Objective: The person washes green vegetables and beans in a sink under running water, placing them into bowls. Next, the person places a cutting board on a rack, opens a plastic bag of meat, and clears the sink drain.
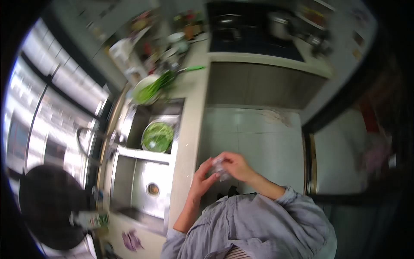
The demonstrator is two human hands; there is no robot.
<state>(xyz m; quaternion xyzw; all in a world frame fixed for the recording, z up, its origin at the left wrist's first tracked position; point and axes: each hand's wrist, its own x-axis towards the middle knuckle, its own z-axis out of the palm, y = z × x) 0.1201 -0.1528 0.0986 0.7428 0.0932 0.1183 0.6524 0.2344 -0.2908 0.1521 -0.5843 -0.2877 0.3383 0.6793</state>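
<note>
In front of my body, above the floor beside the counter, both hands meet around a small crumpled piece of clear, whitish plastic (221,169). My left hand (202,180) is closed, its fingertips pinching the plastic's left side. From the right, my right hand (236,165) bends its fingers over the top of the same plastic and grips it. Blur and the fingers hide part of it, so its exact kind is unclear.
A double steel sink (151,185) lies to the left, with a bowl of leafy greens (158,136) in its far basin. Long green vegetables (152,90) rest in a white bowl behind. A dark round pan (51,207) is at far left. The hob (254,41) carries a pot (280,26).
</note>
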